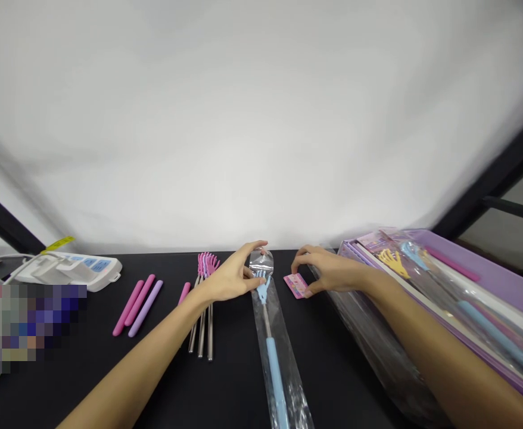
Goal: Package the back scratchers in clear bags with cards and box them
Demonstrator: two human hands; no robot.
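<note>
A light-blue back scratcher point(273, 357) with a hand-shaped head and metal rod lies inside a clear plastic sleeve point(283, 333) on the black table. At the sleeve's top end is my left hand point(232, 277), its thumb on the plastic near the scratcher's head and its index finger reaching past the mouth. The grip beneath the plastic is partly hidden. To the right, my right hand point(324, 271) has thumb and fingertips on opposite edges of a small pink printed card point(296, 286), lying at or just above the table.
Pink and purple scratchers with metal rods point(202, 333) lie under my left wrist. Farther left are loose pink and purple handles point(139, 307) and a white power strip point(89, 268). On the right, a lilac box point(507, 292) holds bagged scratchers, with clear sleeves point(369, 333) beside it.
</note>
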